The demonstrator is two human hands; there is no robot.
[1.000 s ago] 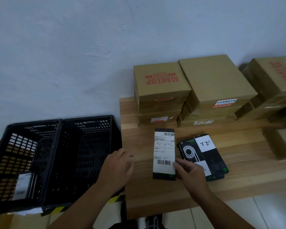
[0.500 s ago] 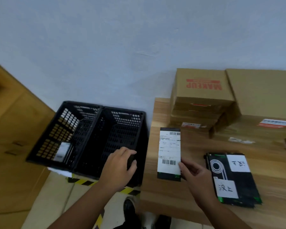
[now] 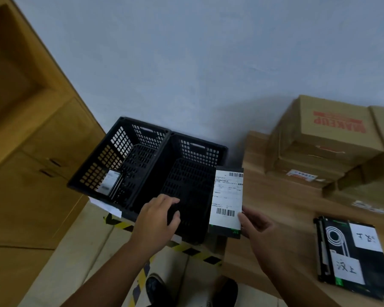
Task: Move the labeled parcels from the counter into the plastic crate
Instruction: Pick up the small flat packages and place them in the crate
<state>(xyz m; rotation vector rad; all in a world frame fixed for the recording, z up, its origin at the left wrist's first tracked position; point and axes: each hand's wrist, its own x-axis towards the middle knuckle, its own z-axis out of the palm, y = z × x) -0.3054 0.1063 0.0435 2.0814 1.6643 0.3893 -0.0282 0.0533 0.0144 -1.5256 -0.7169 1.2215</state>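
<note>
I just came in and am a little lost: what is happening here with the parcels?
A person is moving parcels. The right hand pinches a black labeled parcel at the counter edge, beside the crate, not yet inside. The left hand hovers loosely near the crate's front rim. More black parcels lie on the counter.

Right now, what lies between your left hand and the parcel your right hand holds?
Head view: only the counter-side black crate, its interior and side wall, separates the left hand from the labeled parcel.
</note>
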